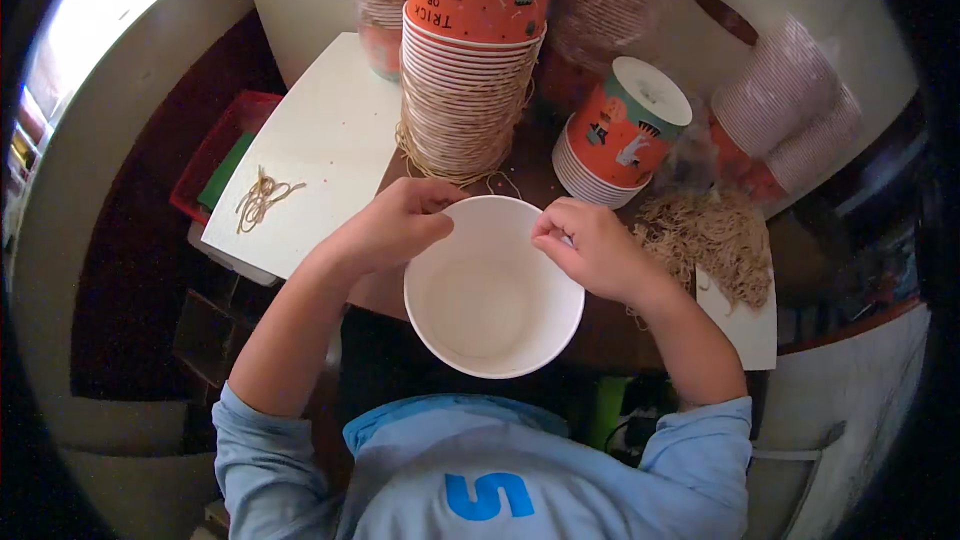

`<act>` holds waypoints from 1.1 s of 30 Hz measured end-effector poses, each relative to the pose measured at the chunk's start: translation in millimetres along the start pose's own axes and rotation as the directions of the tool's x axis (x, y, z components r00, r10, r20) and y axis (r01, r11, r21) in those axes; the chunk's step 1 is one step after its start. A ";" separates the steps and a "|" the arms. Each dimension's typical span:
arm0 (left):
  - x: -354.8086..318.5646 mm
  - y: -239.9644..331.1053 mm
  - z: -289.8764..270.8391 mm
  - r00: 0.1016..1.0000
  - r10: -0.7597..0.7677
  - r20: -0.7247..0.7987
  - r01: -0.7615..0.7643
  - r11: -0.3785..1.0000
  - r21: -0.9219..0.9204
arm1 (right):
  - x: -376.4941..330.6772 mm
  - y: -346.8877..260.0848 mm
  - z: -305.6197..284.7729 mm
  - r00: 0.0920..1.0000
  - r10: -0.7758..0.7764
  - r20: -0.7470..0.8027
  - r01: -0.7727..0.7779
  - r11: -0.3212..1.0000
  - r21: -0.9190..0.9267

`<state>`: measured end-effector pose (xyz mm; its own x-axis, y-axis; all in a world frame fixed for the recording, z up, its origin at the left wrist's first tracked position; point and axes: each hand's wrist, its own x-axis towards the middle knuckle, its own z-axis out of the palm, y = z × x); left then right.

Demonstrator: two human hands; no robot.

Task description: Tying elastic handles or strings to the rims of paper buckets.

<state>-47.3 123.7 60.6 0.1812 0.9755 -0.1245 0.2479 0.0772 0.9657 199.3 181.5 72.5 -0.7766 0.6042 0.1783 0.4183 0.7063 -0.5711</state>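
One white paper cup [493, 290] sits nearest the body, open mouth up, its interior smooth and round. Two hands grip its far rim. The left hand [393, 227] is at the 10 o'clock point of the rim, fingers pinched together on the edge. The right hand [592, 248] is at the 2 o'clock point, fingertips likewise pinched on the rim; whether either hand also holds a string cannot be told.

At 3 o'clock of the cup, just beyond the right hand, one heap of tan string loops [710, 238] lies on a white card [745, 325]. At 9 to 10 o'clock, one small bundle of string [262, 197] rests on a flat white board [318, 155].

Farther off, at 12 o'clock, one tall stack of orange printed cups [468, 70] stands inverted, strings hanging from its ribbed rims. At 1 o'clock, one shorter stack [617, 135] leans, white base showing. Three wrapped stacks stand behind, blurred.
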 end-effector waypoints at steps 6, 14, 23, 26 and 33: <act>1.5 -5.3 -1.0 1.000 -0.030 0.000 0.030 0.995 -0.091 | 9.6 -2.2 0.8 0.999 0.038 -0.017 -0.037 0.997 0.062; 0.0 -1.6 3.3 0.996 -0.055 -0.067 0.053 0.998 -0.036 | 12.0 -1.1 4.1 1.000 -0.019 -0.015 0.019 0.999 0.027; 1.2 10.1 7.4 0.992 -0.007 -0.126 0.034 0.977 0.209 | 14.2 -3.9 4.1 1.000 -0.020 0.002 0.020 1.000 0.014; 6.2 10.3 13.2 0.984 0.074 -0.164 -0.015 0.942 0.335 | 14.8 -0.8 4.1 0.999 -0.045 0.012 0.045 0.999 -0.012; -1.2 12.3 17.7 0.974 0.168 -0.154 -0.047 0.809 0.586 | 18.8 2.0 2.7 0.996 -0.086 0.021 0.087 0.995 -0.041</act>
<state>-27.7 119.8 68.6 0.0713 0.9945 0.0763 0.7500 -0.1039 0.6533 184.2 193.3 72.5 -0.8193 0.5335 0.2102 0.3685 0.7707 -0.5198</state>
